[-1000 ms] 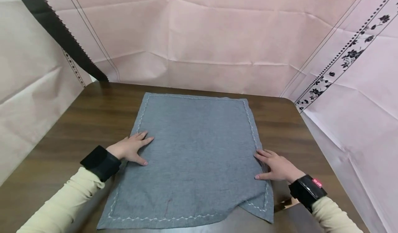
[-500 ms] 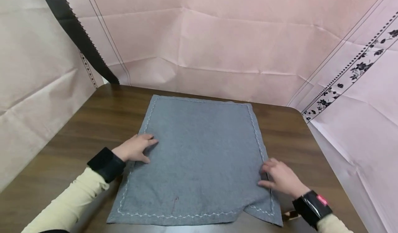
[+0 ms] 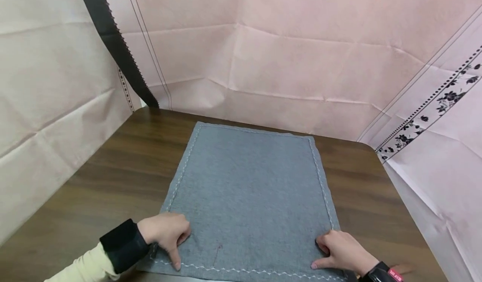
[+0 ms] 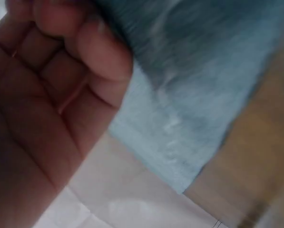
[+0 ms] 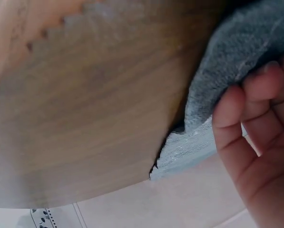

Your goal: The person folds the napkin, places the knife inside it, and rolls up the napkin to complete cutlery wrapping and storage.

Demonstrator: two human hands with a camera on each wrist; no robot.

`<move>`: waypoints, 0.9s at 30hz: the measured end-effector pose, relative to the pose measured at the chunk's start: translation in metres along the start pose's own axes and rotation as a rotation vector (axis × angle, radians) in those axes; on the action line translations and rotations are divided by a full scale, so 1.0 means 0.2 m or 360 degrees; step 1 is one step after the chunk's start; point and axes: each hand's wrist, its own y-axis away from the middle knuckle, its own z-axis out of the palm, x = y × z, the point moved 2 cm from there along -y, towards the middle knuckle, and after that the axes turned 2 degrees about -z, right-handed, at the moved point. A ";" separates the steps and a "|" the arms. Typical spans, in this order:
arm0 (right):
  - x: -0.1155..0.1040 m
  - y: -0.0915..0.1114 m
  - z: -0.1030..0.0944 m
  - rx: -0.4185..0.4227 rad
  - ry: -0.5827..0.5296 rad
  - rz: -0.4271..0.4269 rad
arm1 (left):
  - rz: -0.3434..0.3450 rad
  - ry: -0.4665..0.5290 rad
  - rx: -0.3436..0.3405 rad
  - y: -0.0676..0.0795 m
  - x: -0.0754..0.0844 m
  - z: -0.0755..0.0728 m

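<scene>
A blue-grey cloth (image 3: 252,190) with white zigzag stitching along its border lies spread on the wooden table. Near its front left corner, my left hand (image 3: 167,232) holds the edge with curled fingers, the thumb lying on top. At the front right, my right hand (image 3: 344,252) grips the opposite edge, its thumb pointing inward over the fabric. The right wrist view shows the cloth (image 5: 227,66) bunched up at the curled fingertips. In the left wrist view the stitched border of the cloth (image 4: 170,128) runs past the fingers. The front right corner is partly hidden.
The brown table (image 3: 124,177) has rounded far corners and extends to both sides of the cloth. Pale pink creased sheeting (image 3: 286,64) hangs behind it, with a black toothed strip (image 3: 120,47) at left and a floral band (image 3: 425,114) at right.
Both hands have slid toward me along the side edges, and their fingers have curled. The fold at the cloth's front right has flattened out. The head view has shifted.
</scene>
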 end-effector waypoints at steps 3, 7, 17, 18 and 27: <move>-0.01 -0.01 0.00 -0.0032 -0.0022 0.0015 | -0.0064 -0.0183 0.0000 0.03 0.01 0.03; -0.01 -0.02 0.00 -0.0092 -0.0050 0.0044 | -0.0122 -0.0394 0.0006 0.07 0.04 0.08; 0.00 -0.06 -0.02 -0.0211 -0.0118 0.0050 | -0.0200 -0.0394 0.0030 0.11 0.07 0.09; -0.01 -0.07 -0.03 -0.0227 -0.0152 0.0040 | -0.0174 -0.0371 0.0050 0.11 0.08 0.09; -0.24 -0.38 -0.11 -0.0125 -0.0244 -0.0241 | 0.0045 -0.0694 0.0534 0.07 0.11 0.02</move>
